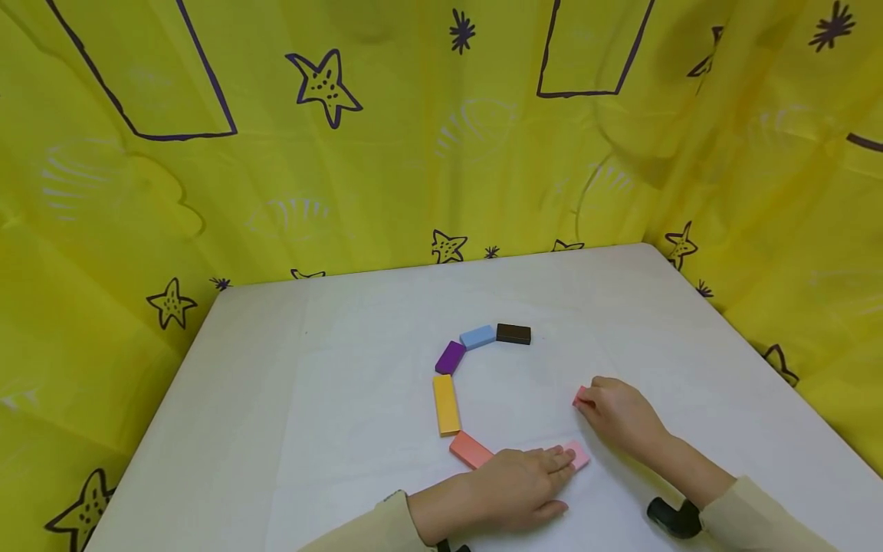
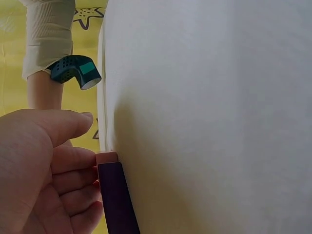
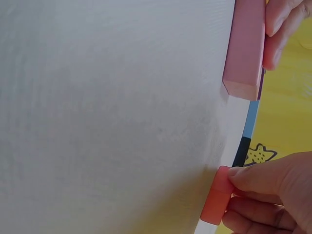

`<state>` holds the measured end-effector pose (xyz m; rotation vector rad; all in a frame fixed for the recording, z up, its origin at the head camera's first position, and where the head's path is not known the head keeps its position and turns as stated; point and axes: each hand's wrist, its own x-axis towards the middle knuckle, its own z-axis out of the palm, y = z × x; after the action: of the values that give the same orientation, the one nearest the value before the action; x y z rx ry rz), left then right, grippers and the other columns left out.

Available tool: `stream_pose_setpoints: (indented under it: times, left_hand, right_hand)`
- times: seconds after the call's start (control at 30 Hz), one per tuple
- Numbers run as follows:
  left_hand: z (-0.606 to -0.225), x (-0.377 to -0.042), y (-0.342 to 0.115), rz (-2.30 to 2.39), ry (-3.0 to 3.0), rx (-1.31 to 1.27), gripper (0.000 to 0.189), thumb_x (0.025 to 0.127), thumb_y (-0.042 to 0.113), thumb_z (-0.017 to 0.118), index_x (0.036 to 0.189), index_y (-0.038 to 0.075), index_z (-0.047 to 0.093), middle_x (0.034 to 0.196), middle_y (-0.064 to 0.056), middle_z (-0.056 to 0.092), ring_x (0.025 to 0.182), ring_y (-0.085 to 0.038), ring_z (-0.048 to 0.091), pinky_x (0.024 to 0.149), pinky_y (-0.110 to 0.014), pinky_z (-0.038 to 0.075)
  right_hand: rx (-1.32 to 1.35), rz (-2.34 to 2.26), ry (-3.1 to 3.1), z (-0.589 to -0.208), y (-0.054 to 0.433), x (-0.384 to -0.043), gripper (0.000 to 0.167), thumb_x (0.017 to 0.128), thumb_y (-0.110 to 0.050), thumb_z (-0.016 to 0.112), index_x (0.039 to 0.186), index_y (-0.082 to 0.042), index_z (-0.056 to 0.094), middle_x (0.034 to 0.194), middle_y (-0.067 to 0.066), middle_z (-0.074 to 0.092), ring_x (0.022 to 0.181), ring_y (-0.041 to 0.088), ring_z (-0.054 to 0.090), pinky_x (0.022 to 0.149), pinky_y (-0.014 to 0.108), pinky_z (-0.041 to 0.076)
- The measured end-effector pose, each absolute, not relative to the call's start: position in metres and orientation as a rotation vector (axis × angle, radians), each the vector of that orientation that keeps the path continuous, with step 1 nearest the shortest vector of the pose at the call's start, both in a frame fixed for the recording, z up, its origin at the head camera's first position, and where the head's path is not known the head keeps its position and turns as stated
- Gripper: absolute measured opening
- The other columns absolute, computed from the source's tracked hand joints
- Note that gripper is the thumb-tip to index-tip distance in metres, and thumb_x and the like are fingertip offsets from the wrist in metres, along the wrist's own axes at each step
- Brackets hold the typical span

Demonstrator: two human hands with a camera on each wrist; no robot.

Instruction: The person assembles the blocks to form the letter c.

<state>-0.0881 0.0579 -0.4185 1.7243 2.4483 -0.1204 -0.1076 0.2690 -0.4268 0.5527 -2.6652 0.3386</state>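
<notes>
My right hand (image 1: 624,414) pinches a small coral-pink block (image 3: 217,197) between thumb and fingers, close over the white table. Lower in the head view, my left hand (image 1: 513,487) lies palm down with fingers extended, fingertips on a light pink block (image 1: 578,455). Beside those fingers in the left wrist view is a dark purple block (image 2: 117,195), hidden under the hand from above. A salmon block (image 1: 471,450) shows past the left hand's back edge. From there a curved row runs on through a yellow block (image 1: 446,406), a purple block (image 1: 451,358), a light blue block (image 1: 477,337) and a black block (image 1: 513,333).
The white table (image 1: 331,383) extends around the curve of blocks. Yellow curtains (image 1: 386,169) with starfish drawings hang along its back and sides. A dark wrist strap (image 1: 672,519) sits at the right sleeve.
</notes>
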Motion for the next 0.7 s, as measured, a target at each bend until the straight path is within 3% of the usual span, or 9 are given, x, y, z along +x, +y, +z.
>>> stream_pose_setpoints:
  times: [0.7]
  left_hand:
    - [-0.417, -0.088, 0.058, -0.121, 2.434, 1.736, 0.054, 0.096, 0.046, 0.038, 0.141, 0.018, 0.038, 0.145, 0.009, 0.03, 0.13, 0.0, 0.023, 0.101, -0.015, 0.023]
  right_hand:
    - [0.622, 0.347, -2.592, -0.427, 0.265, -0.083, 0.024, 0.063, -0.001, 0.079, 0.064, -0.012, 0.058, 0.062, -0.014, 0.031, 0.053, 0.002, 0.029, 0.044, 0.018, 0.029]
